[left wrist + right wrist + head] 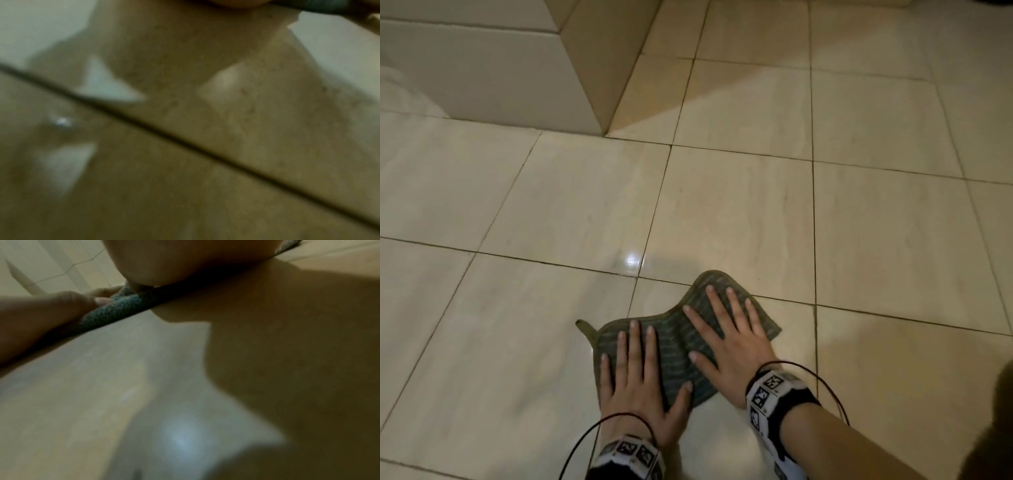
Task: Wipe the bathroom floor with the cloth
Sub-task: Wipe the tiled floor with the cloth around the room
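A grey-green striped cloth (674, 346) lies spread on the beige tiled floor (551, 212), low in the head view. My left hand (635, 377) presses flat on its left part, fingers straight and spread. My right hand (726, 335) presses flat on its right part, fingers spread toward the far edge. A small loop sticks out at the cloth's left corner. The right wrist view shows the cloth's edge (121, 308) on the floor under a thumb. In the blurred left wrist view only floor tile (185, 146) and a grout line are clear.
A tiled step or wall corner (585, 78) rises at the upper left. Open tiled floor stretches ahead and to the right. A light glare (632, 261) shines on the tile just beyond the cloth. A dark shape (996, 428) sits at the lower right edge.
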Available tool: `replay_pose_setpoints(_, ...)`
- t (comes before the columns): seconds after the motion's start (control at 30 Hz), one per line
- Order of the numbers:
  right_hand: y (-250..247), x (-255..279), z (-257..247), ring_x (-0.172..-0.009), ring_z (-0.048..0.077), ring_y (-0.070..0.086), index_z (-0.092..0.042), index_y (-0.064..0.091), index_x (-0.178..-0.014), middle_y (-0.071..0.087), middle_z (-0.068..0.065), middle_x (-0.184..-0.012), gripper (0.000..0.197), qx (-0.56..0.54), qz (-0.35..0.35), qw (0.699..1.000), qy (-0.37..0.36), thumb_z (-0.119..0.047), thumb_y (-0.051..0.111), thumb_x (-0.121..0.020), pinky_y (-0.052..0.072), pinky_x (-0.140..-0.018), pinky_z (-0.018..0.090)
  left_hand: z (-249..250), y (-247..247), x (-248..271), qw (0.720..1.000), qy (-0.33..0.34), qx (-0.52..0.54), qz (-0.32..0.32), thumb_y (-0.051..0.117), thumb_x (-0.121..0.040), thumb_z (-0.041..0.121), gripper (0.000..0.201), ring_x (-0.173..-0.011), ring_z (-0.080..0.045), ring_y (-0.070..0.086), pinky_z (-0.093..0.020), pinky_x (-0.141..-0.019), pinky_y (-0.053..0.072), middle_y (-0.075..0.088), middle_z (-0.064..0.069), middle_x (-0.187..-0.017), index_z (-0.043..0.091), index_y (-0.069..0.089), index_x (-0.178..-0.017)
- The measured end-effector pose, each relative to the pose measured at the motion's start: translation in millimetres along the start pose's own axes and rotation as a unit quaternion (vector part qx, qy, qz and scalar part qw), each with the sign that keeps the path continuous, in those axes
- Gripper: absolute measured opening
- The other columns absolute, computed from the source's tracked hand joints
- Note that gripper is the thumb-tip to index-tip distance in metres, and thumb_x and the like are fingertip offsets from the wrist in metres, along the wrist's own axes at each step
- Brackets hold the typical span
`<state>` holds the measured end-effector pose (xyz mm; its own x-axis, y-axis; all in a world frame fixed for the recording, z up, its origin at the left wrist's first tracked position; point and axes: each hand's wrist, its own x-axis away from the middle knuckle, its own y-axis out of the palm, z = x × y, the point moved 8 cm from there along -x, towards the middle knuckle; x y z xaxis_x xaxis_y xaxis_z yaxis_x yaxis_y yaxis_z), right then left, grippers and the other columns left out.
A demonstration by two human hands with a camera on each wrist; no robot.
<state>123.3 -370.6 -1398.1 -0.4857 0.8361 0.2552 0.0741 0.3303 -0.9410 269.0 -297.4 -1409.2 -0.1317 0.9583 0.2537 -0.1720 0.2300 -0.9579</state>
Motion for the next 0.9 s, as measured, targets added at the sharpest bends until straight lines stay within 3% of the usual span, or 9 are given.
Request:
replay_pose_setpoints(0.17,3,1,2,-0.15,0.033,0.003,-0.04,0.002,-0.155,-0.003,0.006,-0.165,0.066,-0.006,0.004,1.0,0.015,-0.066,0.017,-0.097,0.004,-0.115,0.052,3,-3,1,1.0,-0.003,-0.011,0.004,0.042,-0.075,0.073,0.103,-0.149,-0.029,0.018,-0.049,-0.117,0.007,0.013,-0.008,-0.164,0.013,0.019,-0.156)
replay_pose_setpoints(0.3,7,15,5,-0.149,0.029,-0.015,-0.045,-0.013,-0.152,-0.02,0.001,-0.162,0.067,-0.046,0.023,0.995,0.088,-0.066,0.014,-0.095,-0.005,-0.117,0.051,2,-4,-2,1.0,0.0,-0.021,0.002,0.04,-0.076,0.073,0.102,-0.149,-0.028,0.017,-0.05,-0.116,0.01,0.015,-0.009,-0.163,0.014,0.02,-0.156)
replay_pose_setpoints(0.5,14,81,11,-0.147,0.031,0.018,-0.034,0.014,-0.156,0.011,0.008,-0.164,0.066,-0.07,0.021,0.977,0.201,-0.061,0.018,-0.096,0.014,-0.113,0.049,10,-5,5,1.0,0.007,-0.014,-0.005,0.029,-0.081,0.071,0.1,-0.149,-0.024,-0.002,-0.04,-0.118,-0.01,-0.006,-0.012,-0.164,0.015,-0.002,-0.157)
replay_pose_setpoints(0.63,21,103,12,-0.144,0.033,0.028,-0.031,0.023,-0.155,0.02,0.01,-0.162,0.066,-0.076,-0.018,0.966,0.245,-0.059,0.011,-0.096,0.016,-0.112,0.049,32,-8,29,0.992,-0.094,0.065,-0.045,0.004,-0.074,0.071,0.101,-0.15,-0.031,-0.009,-0.043,-0.12,-0.003,-0.028,-0.017,-0.155,0.01,-0.024,-0.15)
replay_pose_setpoints(0.67,22,105,12,-0.143,0.034,0.03,-0.031,0.023,-0.155,0.021,0.011,-0.161,0.066,-0.081,-0.027,0.963,0.256,-0.059,0.01,-0.096,0.016,-0.112,0.049,37,-7,32,0.991,-0.11,0.058,-0.057,0.004,-0.077,0.072,0.101,-0.149,-0.036,0.002,-0.048,-0.12,0.009,-0.016,-0.023,-0.158,0.007,-0.018,-0.151)
replay_pose_setpoints(0.73,24,107,10,-0.141,0.036,0.034,-0.031,0.026,-0.154,0.024,0.011,-0.16,0.066,-0.091,-0.035,0.958,0.269,-0.058,0.009,-0.096,0.018,-0.111,0.051,44,3,32,0.989,-0.116,0.058,-0.069,0.009,-0.088,0.071,0.097,-0.138,-0.042,0.028,-0.053,-0.111,0.03,0.026,-0.034,-0.152,-0.003,0.013,-0.15)
replay_pose_setpoints(0.77,24,105,9,-0.14,0.036,0.035,-0.031,0.028,-0.153,0.025,0.012,-0.16,0.066,-0.096,-0.033,0.957,0.27,-0.057,0.008,-0.096,0.02,-0.11,0.051,45,8,29,0.987,-0.125,0.059,-0.084,0.009,-0.09,0.07,0.096,-0.133,-0.042,0.032,-0.053,-0.108,0.03,0.037,-0.035,-0.146,-0.006,0.024,-0.146)
replay_pose_setpoints(0.83,23,99,11,-0.14,0.035,0.033,-0.032,0.032,-0.152,0.026,0.012,-0.159,0.065,-0.104,-0.025,0.955,0.278,-0.057,0.007,-0.097,0.02,-0.11,0.051,48,11,16,0.986,-0.136,0.065,-0.075,0.011,-0.088,0.074,0.101,-0.134,-0.041,0.03,-0.054,-0.106,0.021,0.036,-0.036,-0.146,-0.008,0.027,-0.145)
replay_pose_setpoints(0.9,22,87,16,-0.142,0.034,0.026,-0.033,0.03,-0.153,0.024,0.01,-0.16,0.063,-0.11,-0.011,0.949,0.296,-0.055,0.008,-0.098,0.013,-0.113,0.049,54,0,0,0.984,-0.145,0.072,-0.071,0.019,-0.082,0.078,0.109,-0.143,-0.04,0.016,-0.055,-0.113,0.012,0.017,-0.034,-0.155,-0.005,0.009,-0.152)
